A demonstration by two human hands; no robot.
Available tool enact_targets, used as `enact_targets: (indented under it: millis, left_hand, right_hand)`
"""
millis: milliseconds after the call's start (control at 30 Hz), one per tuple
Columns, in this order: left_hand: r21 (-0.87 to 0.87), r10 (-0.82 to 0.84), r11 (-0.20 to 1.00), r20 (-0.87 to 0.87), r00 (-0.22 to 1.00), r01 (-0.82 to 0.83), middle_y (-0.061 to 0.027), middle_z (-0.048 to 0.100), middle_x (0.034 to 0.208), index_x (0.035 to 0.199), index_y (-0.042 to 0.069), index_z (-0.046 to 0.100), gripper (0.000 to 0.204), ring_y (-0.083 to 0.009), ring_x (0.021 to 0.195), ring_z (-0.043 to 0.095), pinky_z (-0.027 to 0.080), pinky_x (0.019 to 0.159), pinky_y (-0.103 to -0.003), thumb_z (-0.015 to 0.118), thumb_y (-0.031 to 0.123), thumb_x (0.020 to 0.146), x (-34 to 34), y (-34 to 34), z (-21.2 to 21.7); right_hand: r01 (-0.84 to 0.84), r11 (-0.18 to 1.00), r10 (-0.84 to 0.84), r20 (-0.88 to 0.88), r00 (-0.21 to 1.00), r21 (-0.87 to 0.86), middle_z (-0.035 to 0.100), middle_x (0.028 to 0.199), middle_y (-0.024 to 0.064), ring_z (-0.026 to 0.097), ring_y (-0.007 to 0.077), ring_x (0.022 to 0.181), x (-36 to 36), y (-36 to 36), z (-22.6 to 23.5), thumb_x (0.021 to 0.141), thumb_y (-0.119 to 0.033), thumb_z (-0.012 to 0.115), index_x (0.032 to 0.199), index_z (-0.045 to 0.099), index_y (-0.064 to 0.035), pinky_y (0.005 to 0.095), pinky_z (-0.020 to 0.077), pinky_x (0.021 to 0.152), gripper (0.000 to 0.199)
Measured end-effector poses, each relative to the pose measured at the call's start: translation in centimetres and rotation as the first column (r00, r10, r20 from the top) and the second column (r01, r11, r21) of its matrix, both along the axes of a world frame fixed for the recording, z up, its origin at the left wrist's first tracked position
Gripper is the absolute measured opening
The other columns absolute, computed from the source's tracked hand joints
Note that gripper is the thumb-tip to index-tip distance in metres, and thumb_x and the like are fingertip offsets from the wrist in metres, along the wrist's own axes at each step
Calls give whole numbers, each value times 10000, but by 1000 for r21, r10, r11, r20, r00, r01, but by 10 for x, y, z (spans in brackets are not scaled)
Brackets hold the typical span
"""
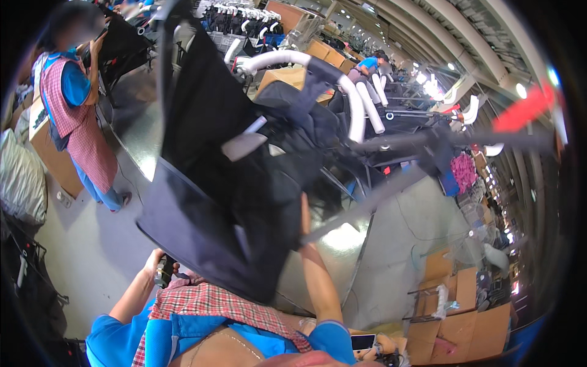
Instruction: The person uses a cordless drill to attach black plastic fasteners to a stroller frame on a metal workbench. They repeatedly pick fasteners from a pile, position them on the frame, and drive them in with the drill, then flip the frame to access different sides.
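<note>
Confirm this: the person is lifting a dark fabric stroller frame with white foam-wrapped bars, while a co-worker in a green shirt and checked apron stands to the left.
Not quite. In the head view the co-worker at the left wears a blue shirt, not green, under the checked apron. The rest holds: the dark fabric stroller frame with white foam-wrapped bars is raised in front of the person.

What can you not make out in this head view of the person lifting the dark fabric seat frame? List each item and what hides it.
- Right hand: hidden behind the dark fabric seat; only the forearm shows.
- Left hand: holds a small dark object, too small to identify; its grip is partly hidden.
- Red part at the frame's end: motion-blurred.
- Frame tubes: smeared by motion.
- Cardboard boxes: contents too small, bent by the fisheye rim.
</note>
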State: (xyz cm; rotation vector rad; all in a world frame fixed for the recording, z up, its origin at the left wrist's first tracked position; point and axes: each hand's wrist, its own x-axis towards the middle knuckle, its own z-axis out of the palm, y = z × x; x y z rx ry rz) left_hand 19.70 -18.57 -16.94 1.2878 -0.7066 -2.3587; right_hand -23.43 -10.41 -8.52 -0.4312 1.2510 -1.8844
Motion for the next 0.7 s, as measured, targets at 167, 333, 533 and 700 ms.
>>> enact_targets:
  millis: [167,333,533,700]
  left_hand:
    - [88,-108,990,-50,993,112,-149,629,814,1183,43,557,454,-244,622,621,545,584,-379,567,355,853,-16,-45,-21]
    - [-40,-330,944,-145,933,328,-155,590,896,1494,214,241,711,-228,638,588,513,552,-345,587,315,881,-57,-56,28]
    - [-64,-544,839,-46,838,541,-150,600,852,1539,148,116,813,-194,654,594,502,617,-282,602,259,896,-138,-47,54]
    - [78,-542,827,-149,827,556,-135,595,875,1510,184,233,746,-170,661,600,522,626,-277,627,242,879,-206,-26,23]
  right_hand:
    - [146,989,-122,-393,911,32,560,1243,215,542,215,1146,42,-192,-91,876,-653,517,1254,487,119,323,445,936,861]
    - [-616,728,673,-144,725,301,230,1562,139,244,260,1427,65,-221,-17,854,-639,583,1500,214,-13,355,230,1140,972]
    - [200,922,86,-679,729,331,595,1245,206,574,264,1144,-154,-126,-116,846,-458,704,1353,454,49,367,460,955,759]
    - [902,418,-701,-669,247,-105,435,1391,275,460,341,1267,-396,32,-71,762,-570,734,1332,414,111,421,326,1081,944]
